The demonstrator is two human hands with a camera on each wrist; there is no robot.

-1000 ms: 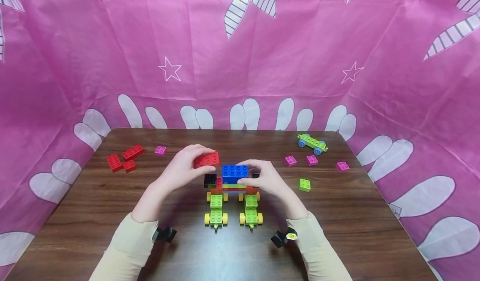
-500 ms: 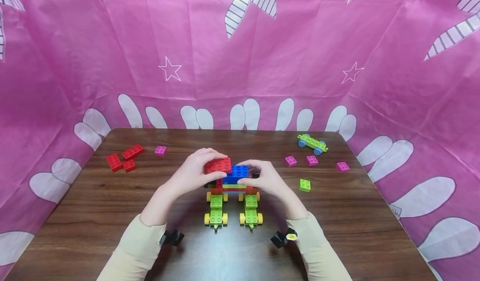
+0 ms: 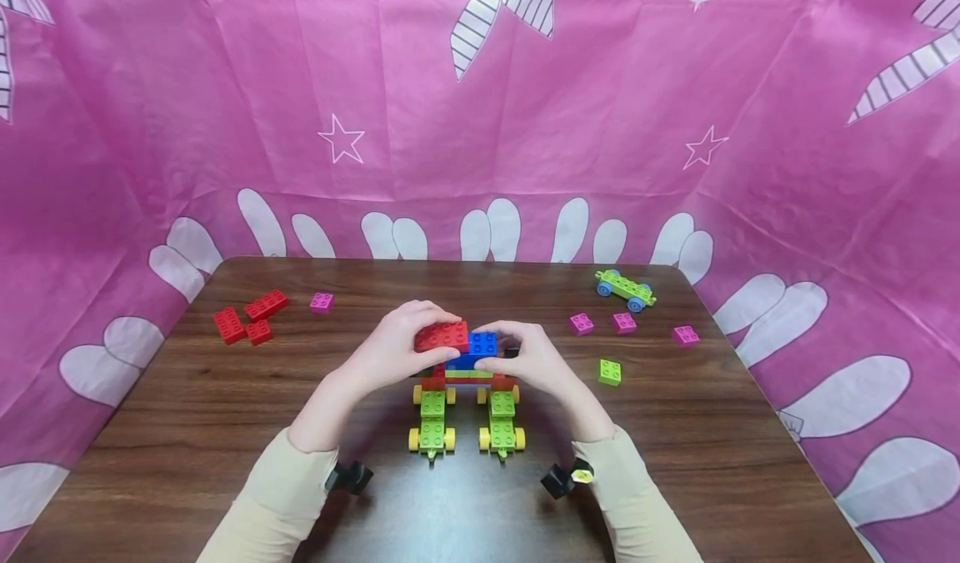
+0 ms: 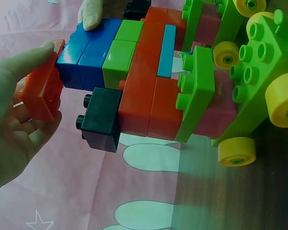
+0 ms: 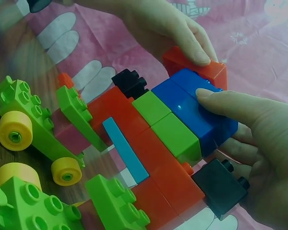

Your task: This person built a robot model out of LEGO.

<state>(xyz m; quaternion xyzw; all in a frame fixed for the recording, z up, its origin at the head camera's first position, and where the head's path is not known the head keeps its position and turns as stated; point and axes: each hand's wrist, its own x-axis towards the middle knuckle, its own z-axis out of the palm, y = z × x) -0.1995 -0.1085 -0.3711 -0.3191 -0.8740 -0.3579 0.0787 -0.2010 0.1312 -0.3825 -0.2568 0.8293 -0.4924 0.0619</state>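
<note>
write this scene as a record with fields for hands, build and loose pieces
left hand: pinches a red brick over the left end of the blue bricks, seating unclear
right hand: grips the blue bricks' right end
build: blue bricks above green bricks, black bricks at both sides, two yellow-wheeled cars below
loose left: three red bricks, one pink brick
loose right: three pink bricks, one green brick, one blue-wheeled car
table: brown

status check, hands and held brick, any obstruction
Left hand holding red brick at blue bricks' top, not seated. Right hand gripping blue bricks. No obstruction visible.
</note>
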